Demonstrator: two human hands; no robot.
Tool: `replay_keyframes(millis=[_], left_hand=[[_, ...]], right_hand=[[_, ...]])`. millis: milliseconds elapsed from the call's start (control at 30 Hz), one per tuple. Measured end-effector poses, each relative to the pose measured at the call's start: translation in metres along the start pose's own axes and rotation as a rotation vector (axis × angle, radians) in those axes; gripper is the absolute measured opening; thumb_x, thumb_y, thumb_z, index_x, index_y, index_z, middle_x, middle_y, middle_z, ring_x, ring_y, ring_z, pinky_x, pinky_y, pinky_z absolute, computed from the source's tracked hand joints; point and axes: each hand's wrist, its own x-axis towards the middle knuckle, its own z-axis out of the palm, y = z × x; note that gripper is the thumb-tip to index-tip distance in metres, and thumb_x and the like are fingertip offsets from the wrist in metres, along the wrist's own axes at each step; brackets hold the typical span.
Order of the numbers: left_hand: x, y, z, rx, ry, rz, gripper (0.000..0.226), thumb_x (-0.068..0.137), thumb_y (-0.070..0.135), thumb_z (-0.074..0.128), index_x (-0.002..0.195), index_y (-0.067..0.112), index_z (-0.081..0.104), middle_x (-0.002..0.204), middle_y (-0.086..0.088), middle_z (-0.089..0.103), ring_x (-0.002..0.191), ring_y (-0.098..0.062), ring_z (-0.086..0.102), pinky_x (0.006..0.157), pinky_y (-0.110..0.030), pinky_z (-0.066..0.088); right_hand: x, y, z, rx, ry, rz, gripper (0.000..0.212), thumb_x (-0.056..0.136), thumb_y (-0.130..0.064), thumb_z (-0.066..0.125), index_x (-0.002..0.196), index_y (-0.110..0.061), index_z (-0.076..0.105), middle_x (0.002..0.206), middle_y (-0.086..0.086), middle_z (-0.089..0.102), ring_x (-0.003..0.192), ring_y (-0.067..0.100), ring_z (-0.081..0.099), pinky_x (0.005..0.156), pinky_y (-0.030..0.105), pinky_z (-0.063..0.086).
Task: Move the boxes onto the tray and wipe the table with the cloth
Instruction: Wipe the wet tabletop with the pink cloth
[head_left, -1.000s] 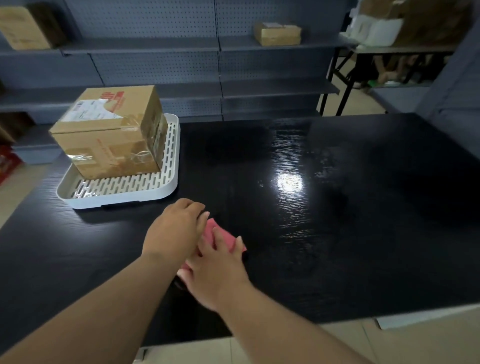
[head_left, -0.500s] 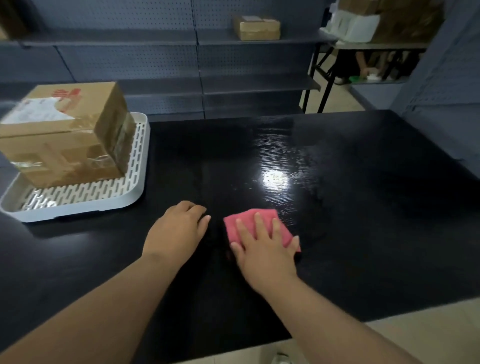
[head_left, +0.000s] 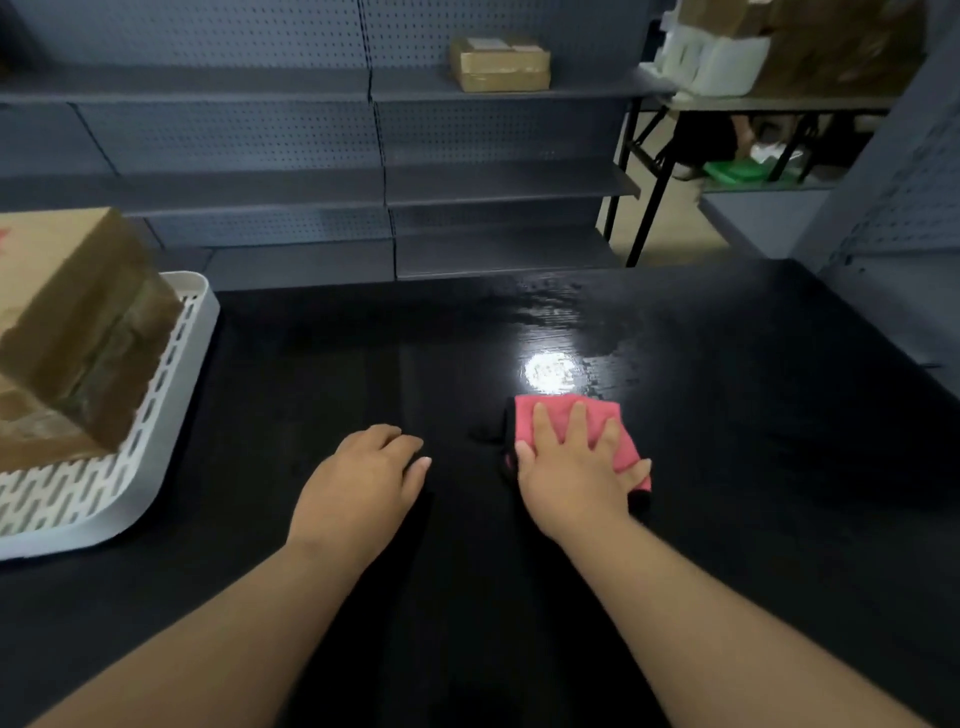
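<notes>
Where light glares, glossy black table (head_left: 727, 415), grey pegboard shelving (head_left: 363, 130) behind.

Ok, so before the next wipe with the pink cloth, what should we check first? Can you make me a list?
1. Right hand flat on the pink cloth, fingers spread: ok.
2. Cloth lying on the black table, not hanging off an edge: ok.
3. Cardboard boxes on the white tray, out of the wiping path: ok for those in view; the tray's left part is cut off.
4. Left hand resting on the table beside the cloth, not on it: ok.
5. Shiny, wet-looking patch beyond the cloth wiped: not ok, it is there to see.
6. Whole table free of boxes: cannot tell, its edges run out of view.
</notes>
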Motion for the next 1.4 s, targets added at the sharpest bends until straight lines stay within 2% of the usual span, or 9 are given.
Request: replay_keyframes(millis=[367, 667, 800, 933, 1033, 1167, 1233, 1300, 1400], left_hand=[[0.073, -0.011, 0.003, -0.009, 0.041, -0.132, 0.042, 0.099, 0.041, 0.036, 0.136, 0.028, 0.048, 0.145, 0.006, 0.041, 0.134, -0.013, 0.037, 0.108, -0.028, 0.035], [0.053, -0.063, -0.022, 0.023, 0.028, -0.285, 0.042, 0.098, 0.044, 0.034, 0.137, 0.031, 0.046, 0.146, 0.009, 0.039, 0.135, -0.011, 0.036, 0.109, -0.028, 0.033], [0.041, -0.083, -0.034, 0.028, 0.049, -0.351, 0.042, 0.098, 0.042, 0.035, 0.136, 0.028, 0.049, 0.143, 0.005, 0.043, 0.132, -0.015, 0.040, 0.109, -0.029, 0.034], [0.037, -0.093, -0.041, 0.016, 0.092, -0.392, 0.037, 0.097, 0.037, 0.041, 0.128, 0.023, 0.057, 0.134, 0.000, 0.052, 0.125, -0.020, 0.047, 0.103, -0.034, 0.040], [0.034, -0.094, -0.044, -0.017, 0.107, -0.416, 0.035, 0.097, 0.034, 0.044, 0.126, 0.023, 0.058, 0.129, -0.001, 0.055, 0.121, -0.022, 0.049, 0.099, -0.036, 0.043], [0.026, -0.090, -0.048, 0.021, 0.096, -0.408, 0.038, 0.098, 0.038, 0.038, 0.130, 0.023, 0.055, 0.131, 0.002, 0.053, 0.122, -0.019, 0.047, 0.099, -0.032, 0.041], [0.021, -0.089, -0.051, 0.028, 0.087, -0.370, 0.039, 0.099, 0.038, 0.037, 0.130, 0.024, 0.054, 0.131, 0.003, 0.053, 0.122, -0.019, 0.048, 0.100, -0.032, 0.042], [0.013, -0.090, -0.054, 0.021, 0.079, -0.350, 0.038, 0.099, 0.039, 0.036, 0.130, 0.024, 0.053, 0.130, 0.004, 0.053, 0.122, -0.018, 0.048, 0.099, -0.032, 0.042], [-0.001, -0.099, -0.060, 0.033, 0.121, -0.299, 0.036, 0.098, 0.037, 0.039, 0.125, 0.022, 0.058, 0.125, 0.002, 0.057, 0.117, -0.021, 0.051, 0.097, -0.034, 0.044]], right_hand=[[0.191, -0.008, -0.058, 0.026, -0.008, 0.074, 0.054, 0.098, -0.050, 0.019, 0.149, -0.042, 0.003, 0.160, -0.001, -0.008, 0.144, 0.037, -0.011, 0.105, 0.074, 0.001], [0.225, -0.053, -0.064, 0.028, -0.036, 0.078, 0.055, 0.098, -0.048, 0.020, 0.150, -0.038, 0.004, 0.160, 0.001, -0.009, 0.144, 0.039, -0.010, 0.107, 0.072, 0.002], [0.183, -0.133, -0.030, -0.040, -0.084, -0.270, 0.055, 0.099, -0.043, 0.016, 0.150, -0.035, -0.003, 0.159, 0.006, -0.013, 0.143, 0.043, -0.013, 0.104, 0.075, -0.001], [0.074, -0.199, 0.006, -0.116, -0.130, -0.637, 0.056, 0.100, -0.042, 0.020, 0.151, -0.030, 0.000, 0.160, 0.009, -0.010, 0.142, 0.045, -0.011, 0.101, 0.077, -0.004], [0.006, -0.200, 0.024, -0.209, -0.169, -0.907, 0.056, 0.100, -0.040, 0.020, 0.151, -0.025, 0.004, 0.160, 0.006, -0.010, 0.143, 0.042, -0.014, 0.103, 0.074, -0.008], [-0.009, -0.146, 0.023, -0.251, -0.146, -1.162, 0.054, 0.095, -0.053, 0.014, 0.147, -0.038, 0.012, 0.160, 0.003, -0.002, 0.145, 0.036, -0.006, 0.103, 0.073, -0.005], [0.022, -0.117, 0.016, -0.268, -0.057, -1.050, 0.065, 0.084, -0.058, 0.005, 0.146, -0.041, 0.015, 0.160, 0.000, 0.005, 0.145, 0.034, 0.004, 0.105, 0.072, 0.007], [0.065, -0.093, 0.006, -0.290, 0.030, -0.760, 0.064, 0.085, -0.061, 0.005, 0.146, -0.043, 0.015, 0.159, -0.002, 0.009, 0.144, 0.033, 0.011, 0.107, 0.067, 0.020], [0.096, -0.088, -0.016, -0.191, -0.050, -0.357, 0.054, 0.096, -0.054, 0.015, 0.148, -0.040, 0.009, 0.161, -0.001, 0.001, 0.145, 0.036, 0.000, 0.109, 0.065, 0.018]])
